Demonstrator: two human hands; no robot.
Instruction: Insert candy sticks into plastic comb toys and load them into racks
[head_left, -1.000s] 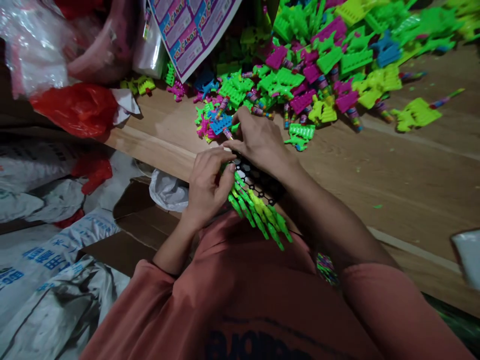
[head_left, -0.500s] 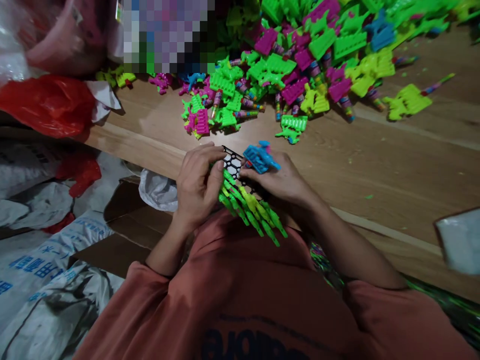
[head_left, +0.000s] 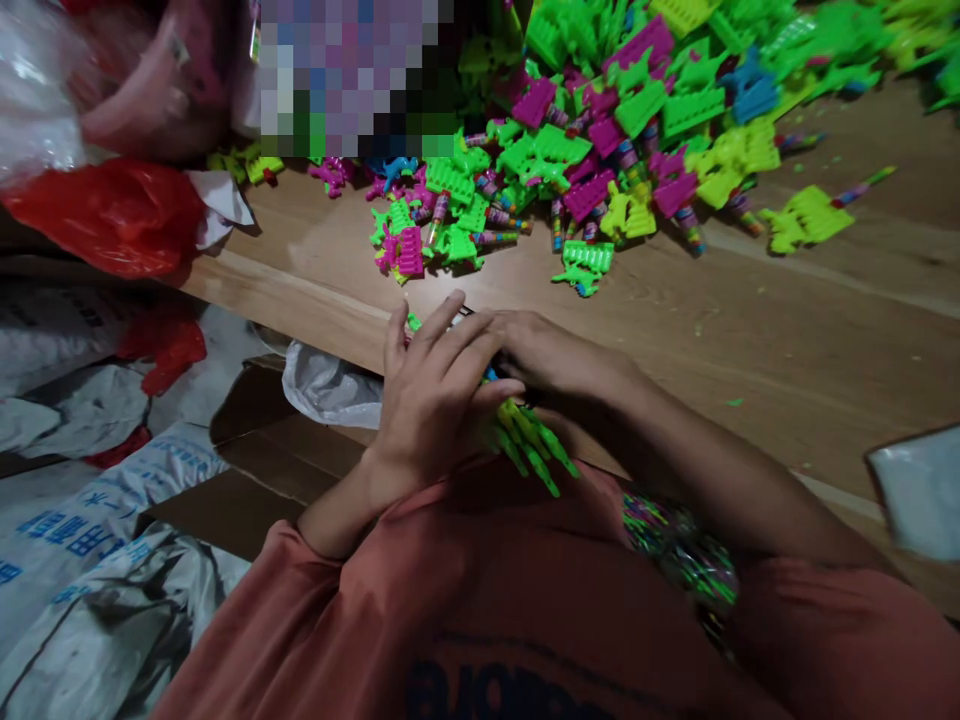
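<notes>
My left hand point(head_left: 442, 395) lies over a row of green and yellow-green plastic pieces point(head_left: 534, 445), its fingers stretched out and apart, so open. My right hand point(head_left: 536, 350) is bent in close beside it at the table's front edge; its fingers are hidden, and what they hold cannot be seen. Between the hands a bit of blue point(head_left: 491, 374) shows. A small green piece point(head_left: 413, 322) peeks out past my left fingertips. The black-patterned holder under my hands is mostly covered.
On the wooden table point(head_left: 675, 330) a large heap of green, pink, yellow and blue toys point(head_left: 544, 155) spreads across the back. A red plastic bag point(head_left: 109, 215) sits at the left, an open cardboard box point(head_left: 292, 430) below it. A pale-topped object point(head_left: 919, 490) is at the right.
My left hand has moved right, over the green pieces, with its fingers spreading. My right hand has turned inward, and the blue toy it held is now mostly hidden.
</notes>
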